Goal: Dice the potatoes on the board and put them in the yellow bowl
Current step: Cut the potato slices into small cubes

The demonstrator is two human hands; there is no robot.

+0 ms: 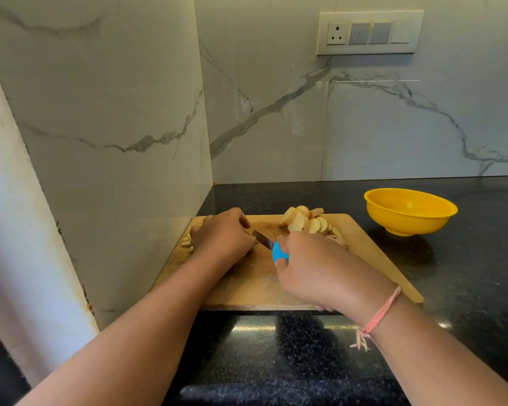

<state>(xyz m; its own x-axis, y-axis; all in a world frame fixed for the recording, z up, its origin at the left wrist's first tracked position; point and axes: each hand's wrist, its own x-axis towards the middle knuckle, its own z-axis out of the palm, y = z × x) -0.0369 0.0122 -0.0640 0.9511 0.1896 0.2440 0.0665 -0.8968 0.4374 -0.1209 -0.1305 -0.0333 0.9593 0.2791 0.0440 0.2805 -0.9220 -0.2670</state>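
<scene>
A black speckled worktop lies nearest, and 2 bare forearms reach across it, the right wrist wearing a pink thread band. A wooden board sits on the worktop against the left wall. Over the board's middle the right hand is wrapped around the blue handle of a knife, whose dark blade points toward 10 o'clock, its tip touching the left hand. That hand lies knuckles up at 10 o'clock on the board with its fingers curled down; whatever is under it is hidden, so I cannot tell whether it grips anything. A few small cut pieces show just beside it at 9 o'clock, on the board's left edge. A heap of potato slices rests at 1 o'clock on the board's far edge. The yellow bowl stands on the worktop at 2 o'clock, apart from the board. On the marble wall beyond, at 1 o'clock, hangs a switch panel.
</scene>
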